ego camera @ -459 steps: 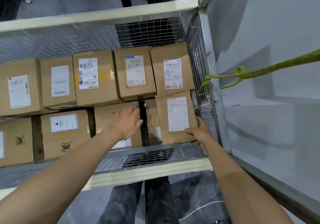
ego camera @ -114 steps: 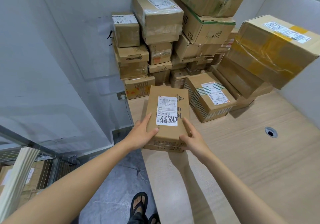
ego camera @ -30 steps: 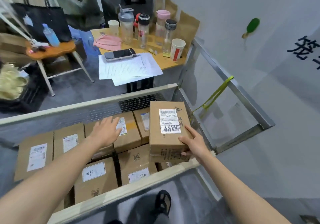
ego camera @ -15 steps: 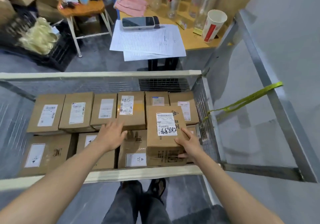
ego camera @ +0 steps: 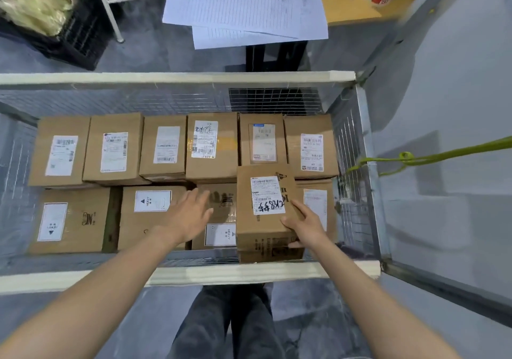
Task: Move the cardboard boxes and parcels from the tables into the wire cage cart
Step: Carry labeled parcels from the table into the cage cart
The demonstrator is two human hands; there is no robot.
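I look straight down into the wire cage cart point(ego camera: 177, 77), whose floor is packed with several cardboard boxes in two rows. My right hand point(ego camera: 304, 224) grips a small brown box point(ego camera: 263, 189) with a white label and black handwriting. I hold it by its near right corner, above the front row near the cart's right end. My left hand point(ego camera: 188, 214) hovers with straight, spread fingers over a box marked HEAVY point(ego camera: 151, 202) in the front row. I cannot tell whether it touches that box.
A desk with loose printed sheets point(ego camera: 243, 4) stands beyond the cart's far rail. A dark crate with yellowish material point(ego camera: 36, 1) sits at the far left. A green strap point(ego camera: 432, 156) is tied to the cart's right post. A grey wall runs along the right.
The small box has come lower into the cart, still in my right hand. My left hand stays spread over the front row. My view has tilted further down.
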